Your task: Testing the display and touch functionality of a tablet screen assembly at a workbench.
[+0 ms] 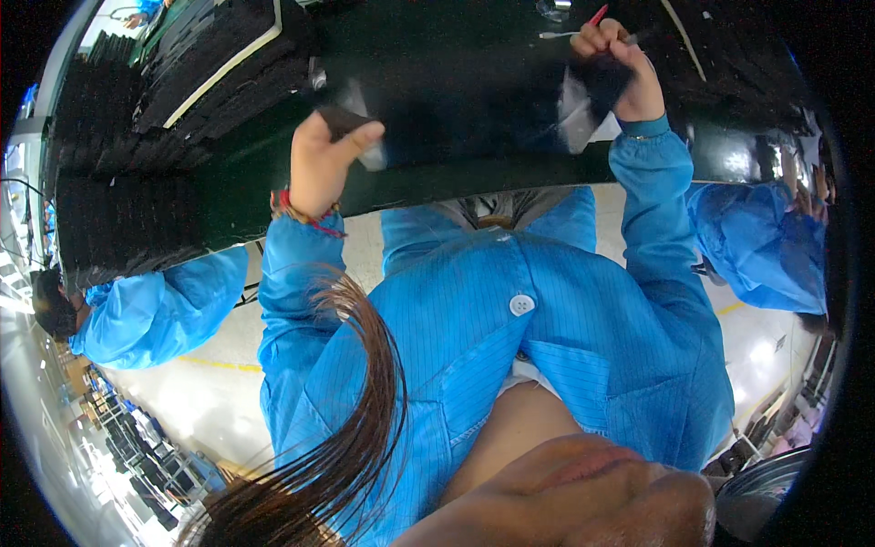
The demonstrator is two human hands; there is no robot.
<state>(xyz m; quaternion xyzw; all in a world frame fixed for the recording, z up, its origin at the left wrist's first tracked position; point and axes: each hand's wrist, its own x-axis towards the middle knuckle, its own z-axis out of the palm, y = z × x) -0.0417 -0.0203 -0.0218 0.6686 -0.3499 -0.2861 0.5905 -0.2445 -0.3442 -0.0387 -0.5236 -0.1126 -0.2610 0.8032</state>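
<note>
A thin black sheet (465, 114) stretches between my hands above the dark green tabletop, smeared by motion and hard to tell from it. Clear, film-like pieces show near both its ends. My left hand (319, 159) pinches the left end between thumb and fingers. At the other end, my right hand (620, 64) is closed on the sheet's corner, with a slim red-ended tool (598, 15) also held among the fingers; its kind is unclear. Just left of those fingers is a thin white stick (558, 36), like a cotton swab.
Stacks of black sheets (128, 219) line the table's left side, with a black pile edged by a pale strip (223, 77) behind. A small clear object (553, 9) lies at the far edge. People in blue workwear are at my left (164, 310) and right (761, 242).
</note>
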